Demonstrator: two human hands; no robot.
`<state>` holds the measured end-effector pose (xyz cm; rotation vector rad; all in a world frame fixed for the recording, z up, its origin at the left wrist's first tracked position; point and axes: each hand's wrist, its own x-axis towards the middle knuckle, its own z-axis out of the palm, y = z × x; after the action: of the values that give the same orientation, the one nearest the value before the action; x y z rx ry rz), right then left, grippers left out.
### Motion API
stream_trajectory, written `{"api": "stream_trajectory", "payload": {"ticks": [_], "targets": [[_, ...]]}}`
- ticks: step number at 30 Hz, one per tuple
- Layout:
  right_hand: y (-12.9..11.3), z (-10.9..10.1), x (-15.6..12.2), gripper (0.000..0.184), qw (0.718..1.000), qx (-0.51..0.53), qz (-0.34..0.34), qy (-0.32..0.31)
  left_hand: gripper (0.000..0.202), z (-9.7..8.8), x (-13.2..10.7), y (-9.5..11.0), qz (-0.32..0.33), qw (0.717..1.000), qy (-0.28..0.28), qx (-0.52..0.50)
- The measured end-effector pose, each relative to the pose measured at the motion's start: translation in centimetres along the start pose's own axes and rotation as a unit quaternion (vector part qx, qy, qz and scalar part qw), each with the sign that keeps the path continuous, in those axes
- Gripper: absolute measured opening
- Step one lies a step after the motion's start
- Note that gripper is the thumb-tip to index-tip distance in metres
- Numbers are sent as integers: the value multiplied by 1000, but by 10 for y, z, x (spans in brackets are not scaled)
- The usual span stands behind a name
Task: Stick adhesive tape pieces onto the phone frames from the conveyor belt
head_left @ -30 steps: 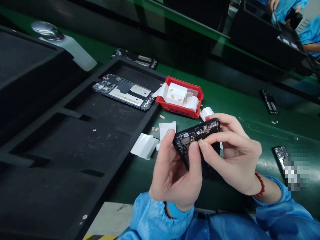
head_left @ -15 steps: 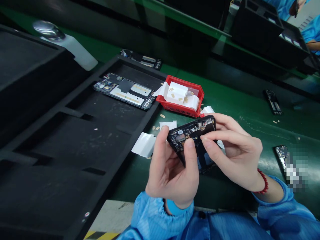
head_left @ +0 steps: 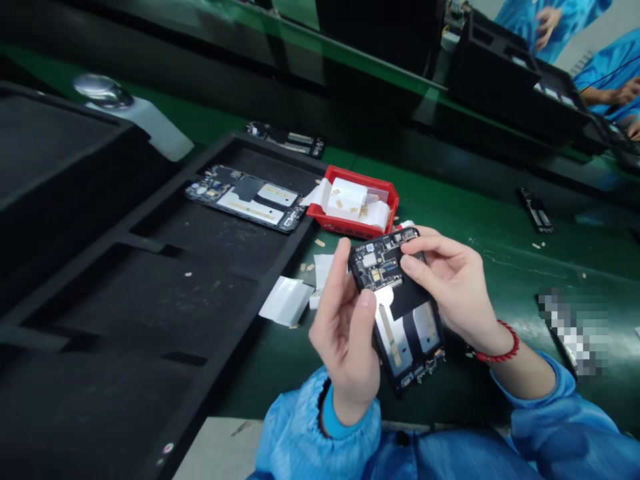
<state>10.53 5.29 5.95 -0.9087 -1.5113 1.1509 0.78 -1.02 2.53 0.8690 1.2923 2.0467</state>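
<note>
My left hand (head_left: 350,333) grips an opened phone (head_left: 407,307) by its left edge, the thumb on the inner face and the index finger stretched up beside the top corner. The phone's bare inside faces me, with a circuit board (head_left: 383,263) at the upper end and silvery panels lower down. Over the board's right side, my right hand (head_left: 450,283) has thumb and index fingertips close together in a pinch. Whatever lies between those tips is too small to make out. Its other fingers reach behind the phone's top right edge.
Beyond the phone stands a red bin (head_left: 353,230) holding white strips. A black tray (head_left: 150,287) fills the left, with another opened phone (head_left: 245,200) on it. White paper (head_left: 286,300) and tan scraps lie between. A phone (head_left: 536,210) rests at right; co-workers' hands (head_left: 549,27) show at top right.
The phone has turned and tilted so more of its inside faces me, lower panels included. My left thumb has moved down along it. My right hand's pinch has stayed over the upper board.
</note>
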Motion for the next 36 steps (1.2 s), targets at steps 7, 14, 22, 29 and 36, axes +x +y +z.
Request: {"api": "stream_trajectory", "payload": {"ticks": [7, 14, 22, 29, 36], "targets": [[4, -71, 11, 19, 989, -101, -60, -90, 69, -9, 16, -6, -136, 990, -26, 30], [51, -133, 11, 48, 890, -230, 34, -393, 14, -11, 29, -11, -37, 986, 51, 152], [40, -118, 2, 17, 921, -243, 44, -301, 18, 2, 16, -23, -61, 962, -122, 236], [10, -94, -14, 14, 940, -248, -42, -229, 12, 9, 2, -22, 3, 939, -254, 230], [13, -89, -19, 8, 918, -320, -140, -188, 11, 7, -2, -25, 40, 944, -227, 236]]}}
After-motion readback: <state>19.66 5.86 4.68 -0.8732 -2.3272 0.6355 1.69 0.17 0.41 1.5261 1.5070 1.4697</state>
